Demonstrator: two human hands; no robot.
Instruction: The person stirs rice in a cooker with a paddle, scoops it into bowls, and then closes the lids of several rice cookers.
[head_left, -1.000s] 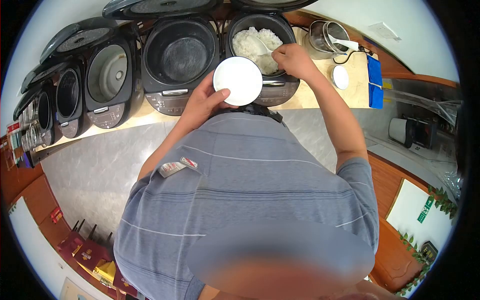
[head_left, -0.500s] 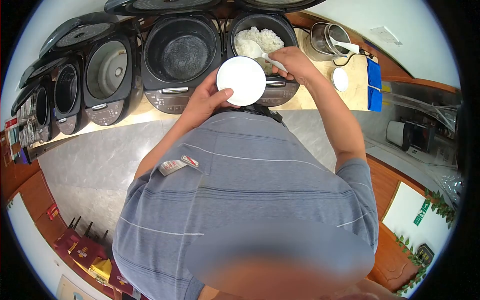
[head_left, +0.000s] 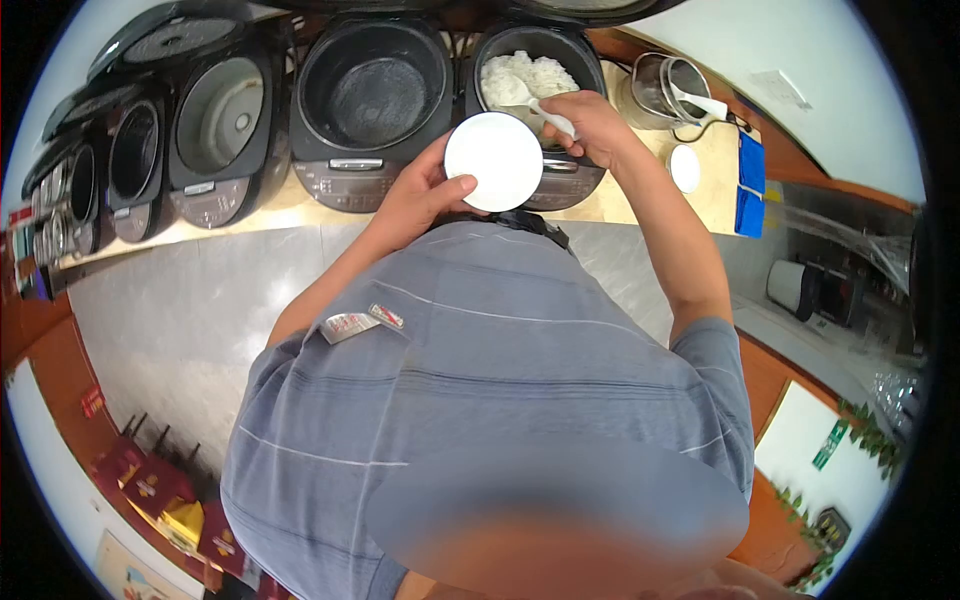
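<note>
My left hand [head_left: 432,192] grips a round white bowl [head_left: 494,162] by its side, thumb over the rim. Nothing shows inside the bowl. My right hand [head_left: 588,128] is closed around the handle of a white rice paddle [head_left: 557,121]. The paddle's blade reaches into the open rice cooker [head_left: 590,70] and meets the cooked rice [head_left: 525,78], which partly hides it. The bowl is in front of this cooker and covers part of its near edge.
Left of the rice stands an open cooker with a bare dark pot [head_left: 375,90]; more open cookers [head_left: 222,115] line the counter. At right are a clear jug [head_left: 655,90] with a white-handled utensil, a white round lid [head_left: 683,168] and a blue cloth [head_left: 750,185].
The paddle's blade has moved slightly, with less of it showing against the rice. The whole view has shifted a little; both hands keep their holds.
</note>
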